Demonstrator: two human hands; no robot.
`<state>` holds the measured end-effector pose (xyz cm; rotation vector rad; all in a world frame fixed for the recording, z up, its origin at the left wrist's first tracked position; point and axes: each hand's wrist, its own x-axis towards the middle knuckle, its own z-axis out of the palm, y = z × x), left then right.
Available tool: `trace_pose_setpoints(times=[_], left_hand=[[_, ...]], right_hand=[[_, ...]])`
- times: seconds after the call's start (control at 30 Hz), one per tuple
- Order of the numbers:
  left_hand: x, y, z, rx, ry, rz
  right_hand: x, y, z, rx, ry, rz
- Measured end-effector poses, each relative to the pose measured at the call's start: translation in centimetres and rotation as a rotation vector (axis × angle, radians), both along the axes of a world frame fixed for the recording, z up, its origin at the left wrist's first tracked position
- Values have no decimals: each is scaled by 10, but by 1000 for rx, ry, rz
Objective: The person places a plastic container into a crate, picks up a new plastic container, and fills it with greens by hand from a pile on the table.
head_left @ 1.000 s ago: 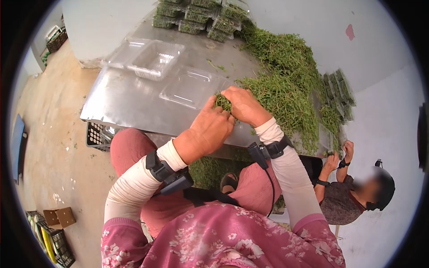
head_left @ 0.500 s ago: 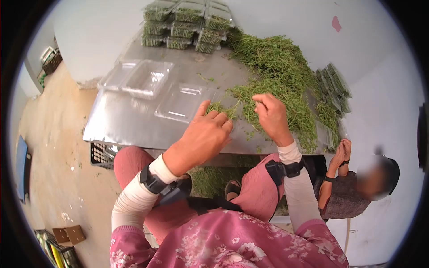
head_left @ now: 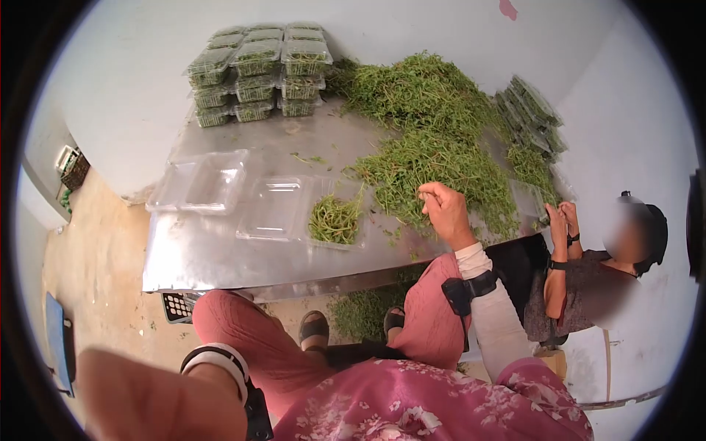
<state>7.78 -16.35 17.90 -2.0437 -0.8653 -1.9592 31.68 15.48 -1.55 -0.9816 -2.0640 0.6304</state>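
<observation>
A clear plastic box (head_left: pixel 272 209) lies open on the metal table (head_left: pixel 220 253), with green sprigs (head_left: pixel 335 220) in its right half. My right hand (head_left: pixel 443 209) is over the near edge of the large heap of greens (head_left: pixel 434 158), fingers curled and thumb near the fingertips; what it holds, if anything, is too small to make out. Large and blurred at the lower left, my left hand (head_left: pixel 147 397) is raised close to the camera, away from the table; its fingers are smeared by motion.
Filled, closed boxes (head_left: pixel 256 70) are stacked at the back left. Empty open boxes (head_left: pixel 202 180) lie at the left. More filled boxes (head_left: pixel 526 110) lean at the right. A co-worker (head_left: pixel 581 287) sits at the right, hands by the table edge. A crate (head_left: pixel 178 307) is below.
The hand at the lower left has moved from the box with sprigs down and away, uncovering them. The view has shifted, so the table appears lower. The other hand remains near the heap.
</observation>
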Motion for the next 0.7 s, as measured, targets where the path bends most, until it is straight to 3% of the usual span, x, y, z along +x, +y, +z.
trace_pose_setpoints(times=[0.1, 0.2, 0.47, 0.7], left_hand=[[-8, -13, -10, 118, -212, -371], [-13, -25, -17, 197, -311, -528], [-25, -39, -30, 224, -409, -798], [-38, -53, -38, 171, -434, -902]], right_hand=[[6, 4, -4, -33, -31, -31], [1, 1, -4, -53, -74, 11], [0, 1, -6, -75, -84, 4], [2, 2, -7, -61, -98, 12]])
